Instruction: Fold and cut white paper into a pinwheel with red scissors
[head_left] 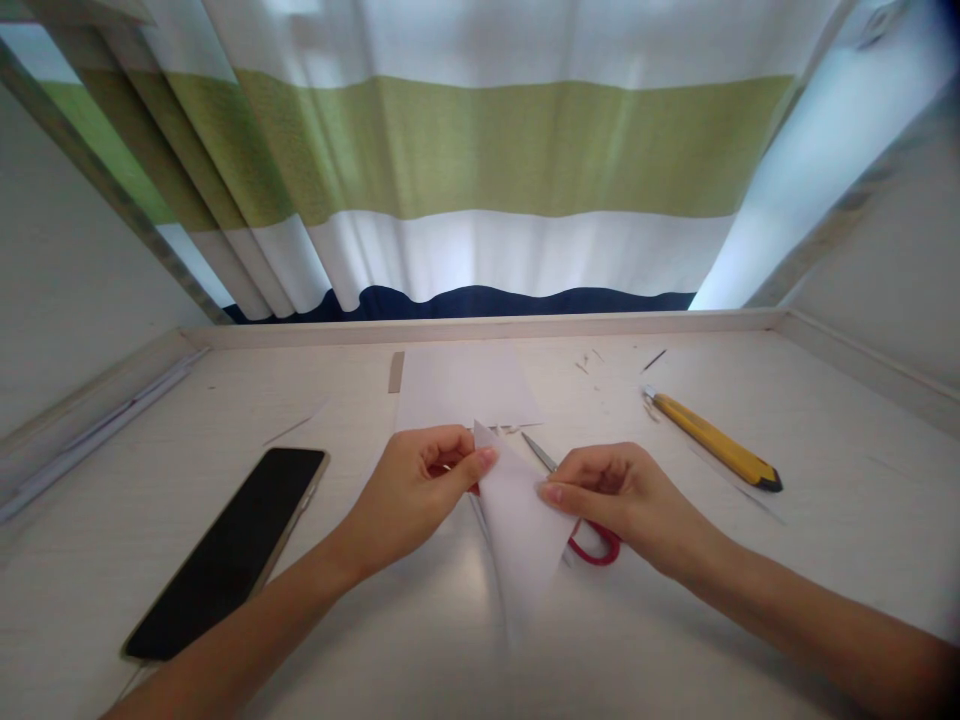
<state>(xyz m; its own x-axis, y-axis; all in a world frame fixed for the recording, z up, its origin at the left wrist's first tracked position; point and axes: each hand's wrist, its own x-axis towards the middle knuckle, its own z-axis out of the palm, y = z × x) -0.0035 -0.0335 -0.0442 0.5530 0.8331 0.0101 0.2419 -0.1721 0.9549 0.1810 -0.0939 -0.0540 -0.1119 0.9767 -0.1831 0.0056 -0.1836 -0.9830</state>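
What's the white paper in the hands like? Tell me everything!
The paper looks plain white, thin, tilted and perhaps folded, with a pointed corner on top. The left hand pinches it near that corner; the right hand pinches its right edge. I can't tell if its blurred lower end touches the table.

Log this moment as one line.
left hand: pinching pointed white paper; right hand: pinching same paper; nearby: red-handled metal scissors, long yellow cutter, black rectangular phone

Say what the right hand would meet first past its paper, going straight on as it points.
Past the white paper, the right hand would probably meet the left hand, pinching the same paper; depth is unclear.
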